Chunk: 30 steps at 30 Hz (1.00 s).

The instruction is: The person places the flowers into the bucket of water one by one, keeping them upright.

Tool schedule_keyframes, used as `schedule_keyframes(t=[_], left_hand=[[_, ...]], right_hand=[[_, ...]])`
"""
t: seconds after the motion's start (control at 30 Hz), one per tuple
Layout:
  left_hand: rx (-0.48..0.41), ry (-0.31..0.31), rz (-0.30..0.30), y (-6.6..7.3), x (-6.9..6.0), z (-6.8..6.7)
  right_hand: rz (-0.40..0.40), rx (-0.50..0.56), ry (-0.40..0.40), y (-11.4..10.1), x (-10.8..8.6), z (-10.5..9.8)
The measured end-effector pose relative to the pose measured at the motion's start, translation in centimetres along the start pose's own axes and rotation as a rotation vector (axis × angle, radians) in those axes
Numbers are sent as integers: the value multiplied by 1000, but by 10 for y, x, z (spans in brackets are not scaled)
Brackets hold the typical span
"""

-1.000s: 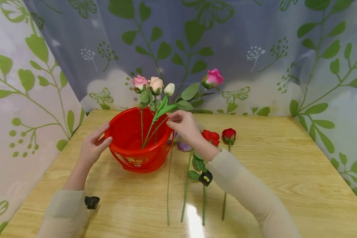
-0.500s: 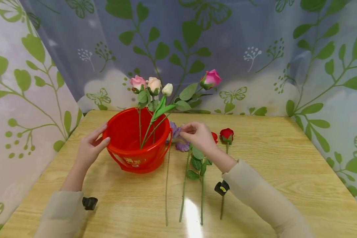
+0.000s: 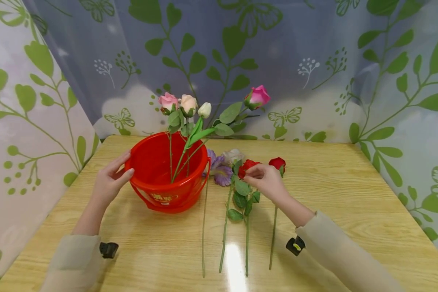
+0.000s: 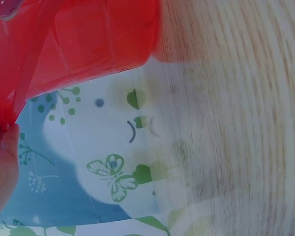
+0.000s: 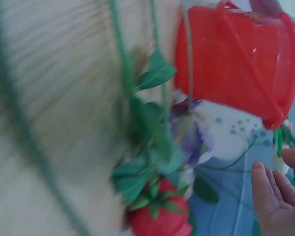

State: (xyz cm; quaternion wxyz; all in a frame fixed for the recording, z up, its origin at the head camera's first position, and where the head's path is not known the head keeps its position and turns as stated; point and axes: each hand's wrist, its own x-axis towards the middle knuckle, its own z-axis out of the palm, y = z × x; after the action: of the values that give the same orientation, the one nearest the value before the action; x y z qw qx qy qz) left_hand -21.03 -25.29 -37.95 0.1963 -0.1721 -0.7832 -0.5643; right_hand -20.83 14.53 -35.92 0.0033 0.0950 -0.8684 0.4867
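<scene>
The red bucket [image 3: 168, 194] holds several flowers, among them a pink rose [image 3: 168, 103], a cream rose [image 3: 188, 104] and a white tulip [image 3: 205, 110]. My left hand [image 3: 108, 180] touches its left rim, fingers fairly straight and thumb spread apart; in the left wrist view, fingertips of this hand [image 4: 4, 164] meet the red plastic [image 4: 103, 37]. My right hand [image 3: 268, 180] is just above the red flower [image 3: 249, 165], covering part of it. In the right wrist view its thumb and fingers [image 5: 265, 189] are parted, holding nothing, beside the red bloom [image 5: 160, 216].
Right of the bucket lie a purple flower [image 3: 222, 174], a whitish flower [image 3: 233, 155] and a red rose [image 3: 277, 163], stems toward the front of the wooden table [image 3: 336, 194]. A magenta rose [image 3: 258, 96] leans out over the back. Patterned cloth [image 3: 295, 48] stands behind.
My right hand has moved right and down from beside the bucket's rim to the red flower, uncovering the purple and whitish blooms. My left hand has stayed at the rim.
</scene>
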Motion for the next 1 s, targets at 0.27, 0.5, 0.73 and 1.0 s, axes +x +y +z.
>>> schedule_keyframes(t=[0.27, 0.5, 0.73, 1.0], left_hand=[[24, -7, 8, 4, -3, -3], [15, -19, 12, 4, -1, -1], [11, -6, 14, 4, -1, -1], [27, -8, 6, 3, -1, -1]], right_hand=[[76, -49, 19, 36, -13, -18], [132, -89, 32, 61, -24, -38], [171, -88, 27, 76, -27, -45], [267, 14, -19, 90, -25, -40]])
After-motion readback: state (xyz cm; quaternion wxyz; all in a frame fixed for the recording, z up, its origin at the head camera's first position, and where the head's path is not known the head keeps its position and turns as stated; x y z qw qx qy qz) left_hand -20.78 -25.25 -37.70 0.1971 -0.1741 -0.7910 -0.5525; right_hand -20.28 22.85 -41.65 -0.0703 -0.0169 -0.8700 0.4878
